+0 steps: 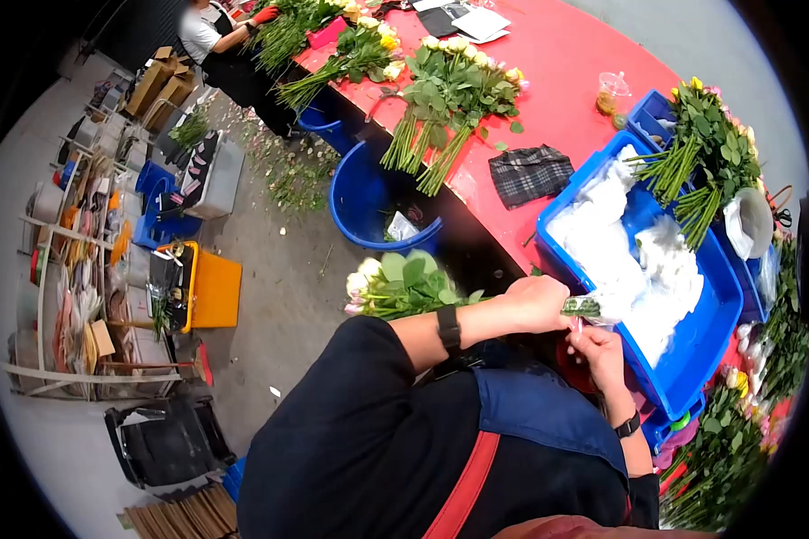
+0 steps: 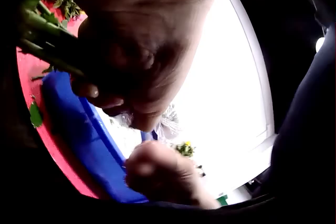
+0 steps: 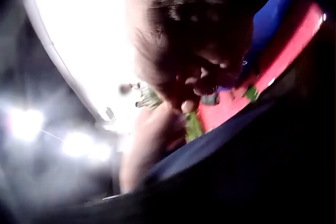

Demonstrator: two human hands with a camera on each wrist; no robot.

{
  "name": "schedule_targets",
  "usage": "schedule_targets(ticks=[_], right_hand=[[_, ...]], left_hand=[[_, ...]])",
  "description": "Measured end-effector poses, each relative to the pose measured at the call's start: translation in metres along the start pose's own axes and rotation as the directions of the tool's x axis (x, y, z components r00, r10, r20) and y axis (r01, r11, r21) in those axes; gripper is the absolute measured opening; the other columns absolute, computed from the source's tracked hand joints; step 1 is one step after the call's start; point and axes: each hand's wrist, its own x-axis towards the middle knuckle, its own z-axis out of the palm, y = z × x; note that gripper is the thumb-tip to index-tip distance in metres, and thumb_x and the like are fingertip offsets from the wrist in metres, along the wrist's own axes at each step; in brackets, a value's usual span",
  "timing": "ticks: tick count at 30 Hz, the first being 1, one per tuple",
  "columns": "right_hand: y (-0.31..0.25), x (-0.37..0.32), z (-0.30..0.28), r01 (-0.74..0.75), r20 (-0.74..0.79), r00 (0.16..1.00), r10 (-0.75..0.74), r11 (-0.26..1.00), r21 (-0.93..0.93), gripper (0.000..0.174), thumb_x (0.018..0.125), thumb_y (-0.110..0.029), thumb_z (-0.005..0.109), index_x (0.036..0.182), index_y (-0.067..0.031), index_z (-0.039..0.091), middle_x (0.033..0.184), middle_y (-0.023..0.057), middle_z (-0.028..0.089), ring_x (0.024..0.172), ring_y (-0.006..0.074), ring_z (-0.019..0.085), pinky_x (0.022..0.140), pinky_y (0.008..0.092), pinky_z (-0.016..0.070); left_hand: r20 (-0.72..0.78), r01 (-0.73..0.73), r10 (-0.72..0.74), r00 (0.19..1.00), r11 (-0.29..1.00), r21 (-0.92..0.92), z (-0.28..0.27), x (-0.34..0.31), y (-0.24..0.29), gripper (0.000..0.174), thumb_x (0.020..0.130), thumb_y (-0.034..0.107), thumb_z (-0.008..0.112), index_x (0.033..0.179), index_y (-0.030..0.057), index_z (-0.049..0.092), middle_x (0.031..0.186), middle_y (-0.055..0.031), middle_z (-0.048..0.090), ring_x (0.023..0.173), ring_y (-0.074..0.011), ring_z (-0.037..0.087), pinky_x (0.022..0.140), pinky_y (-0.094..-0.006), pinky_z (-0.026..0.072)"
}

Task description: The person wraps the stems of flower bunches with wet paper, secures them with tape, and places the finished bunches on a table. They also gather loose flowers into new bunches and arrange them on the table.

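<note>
My left hand (image 1: 535, 304) grips the stems of a rose bouquet (image 1: 404, 286), its pale cream and pink heads hanging out to the left past my forearm. The cut stem ends (image 1: 582, 307) stick out on the other side of the fist, with clear plastic (image 1: 608, 307) around them. Just below, my right hand (image 1: 600, 353) pinches a thin pale pink band (image 1: 576, 325) with curled fingers. In the left wrist view, green stems (image 2: 50, 43) run into the left hand (image 2: 142, 50). The right wrist view is dark, and fingers hide the pinch.
A blue crate (image 1: 593, 166) with white wadding (image 1: 593, 234) stands beyond my hands on the red table (image 1: 566, 54). Rose bunches (image 1: 454, 94) and a plaid cloth (image 1: 530, 175) lie there. A blue bin (image 1: 351, 202) stands left; another person (image 1: 234, 54) works at the far end.
</note>
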Motion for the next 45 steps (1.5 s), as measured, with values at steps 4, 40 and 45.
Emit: schedule_targets(ticks=[4, 40, 45], right_hand=[[-0.027, 0.016, 0.021, -0.032, -0.024, 0.998, 0.050, 0.872, 0.488, 0.023, 0.092, -0.013, 0.057, 0.104, 0.0050, 0.063, 0.085, 0.0091, 0.067, 0.056, 0.0097, 0.056, 0.049, 0.0214, 0.0429], [0.151, 0.006, -0.783, -0.774, -0.881, 0.326, -0.344, 0.438, -0.457, 0.040, 0.081, -0.037, 0.061, 0.093, 0.0014, 0.067, 0.089, 0.0247, 0.067, 0.084, 0.0403, 0.066, 0.071, 0.0474, 0.0522], [0.187, -0.024, -0.853, -0.656, -0.666, 0.685, -0.296, 0.145, -0.740, 0.039, 0.083, -0.031, 0.058, 0.100, 0.0035, 0.065, 0.100, 0.0256, 0.065, 0.093, 0.0418, 0.062, 0.079, 0.0472, 0.0479]], left_hand=[[-0.182, -0.115, 0.171, 0.968, 0.952, 0.283, 0.006, 0.029, -0.016, 0.033, 0.073, 0.030, 0.071, 0.083, 0.0002, 0.061, 0.073, -0.0177, 0.066, 0.069, -0.0333, 0.067, 0.059, -0.0436, 0.0529], [-0.430, -0.071, 0.362, 0.827, 0.826, 0.559, 0.018, 0.165, 0.040, 0.029, 0.074, 0.007, 0.068, 0.102, 0.0045, 0.060, 0.100, -0.0128, 0.062, 0.100, -0.0311, 0.057, 0.087, -0.0420, 0.0412], [-0.691, 0.213, 0.101, 0.716, 0.911, 0.354, -0.029, 0.156, -0.074, 0.010, 0.080, 0.010, 0.066, 0.088, 0.0058, 0.064, 0.087, -0.0120, 0.066, 0.084, -0.0320, 0.063, 0.075, -0.0430, 0.0479]])
